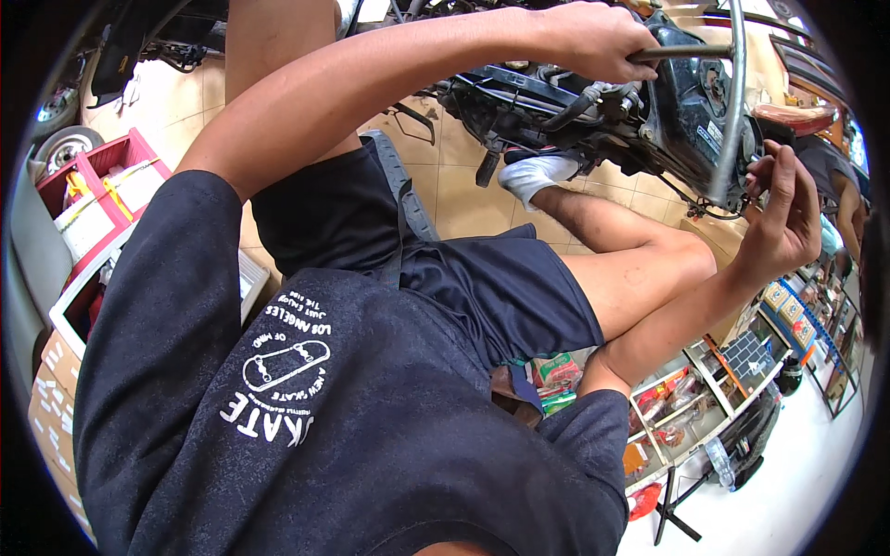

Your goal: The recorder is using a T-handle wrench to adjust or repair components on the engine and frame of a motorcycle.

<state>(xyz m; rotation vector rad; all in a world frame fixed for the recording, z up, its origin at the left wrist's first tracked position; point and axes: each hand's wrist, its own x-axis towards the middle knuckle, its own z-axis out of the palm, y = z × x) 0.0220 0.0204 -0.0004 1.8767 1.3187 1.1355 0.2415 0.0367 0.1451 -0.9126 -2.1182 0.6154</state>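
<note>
My left hand is closed around the stem of a metal T-handle wrench, at the upper right. The wrench's long bar runs up and down in front of a dark, partly stripped motorcycle. Where the stem meets the motorcycle is hidden. Beside the lower end of the bar, my right hand is raised with its fingers loosely bent and apart, holding nothing. Whether its fingertips brush the bar is hard to tell.
Left of me stands a red tray with yellow-handled tools. A shelf case with packaged parts is at the lower right, with a plastic bottle near it. Another person is at the far right.
</note>
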